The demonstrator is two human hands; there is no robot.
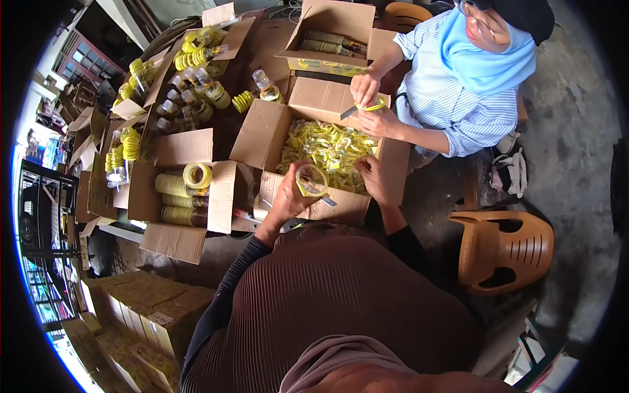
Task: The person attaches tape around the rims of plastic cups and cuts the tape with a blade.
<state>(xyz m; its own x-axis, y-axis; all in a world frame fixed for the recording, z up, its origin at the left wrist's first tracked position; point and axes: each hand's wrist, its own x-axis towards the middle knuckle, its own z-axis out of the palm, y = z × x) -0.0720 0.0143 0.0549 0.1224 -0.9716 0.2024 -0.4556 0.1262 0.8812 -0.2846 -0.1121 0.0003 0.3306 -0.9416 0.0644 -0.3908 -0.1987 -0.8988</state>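
My left hand (285, 202) is wrapped around a round, see-through plastic container (311, 179) with a yellowish rim, its opening facing up at me. A flat grey strip, like a blade (329, 202), sticks out beside the container; whether my hand grips it too I cannot tell. My right hand (373, 178) is over the right side of an open cardboard box (262, 134), fingers bent together near the yellow sachets (321, 147) that fill it. Anything between those fingers is too small to make out.
Across the box a co-worker's hands (375, 108) hold a yellow ring and a dark blade. Left stand a box of stacked yellow-rimmed containers (175, 200) and several clear jars (190, 98). Another open box (327, 63) is behind. An orange plastic chair (508, 252) stands right.
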